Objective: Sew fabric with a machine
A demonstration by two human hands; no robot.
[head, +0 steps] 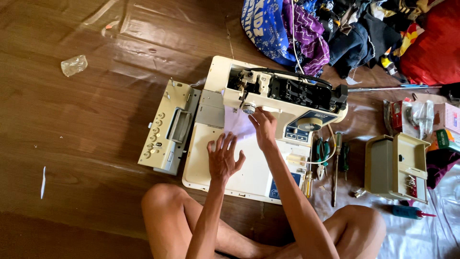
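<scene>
A cream sewing machine [287, 96] with its top cover off stands on the brown floor, its inner parts exposed. My left hand [224, 157] lies flat with fingers spread on a pale piece of cloth [239, 125] on the machine's bed [201, 163]. My right hand [264, 128] reaches up to the needle area beside the round silver dial [248, 108] and rests on the cloth there. Whether its fingers pinch the cloth is hidden.
The machine's removed top cover [168, 127] lies left of it. Screwdrivers and green-handled pliers [330, 156] lie to the right, beside a cream accessory box [396, 167]. A pile of clothes [345, 29] sits at the top right. My bare knees frame the bottom edge.
</scene>
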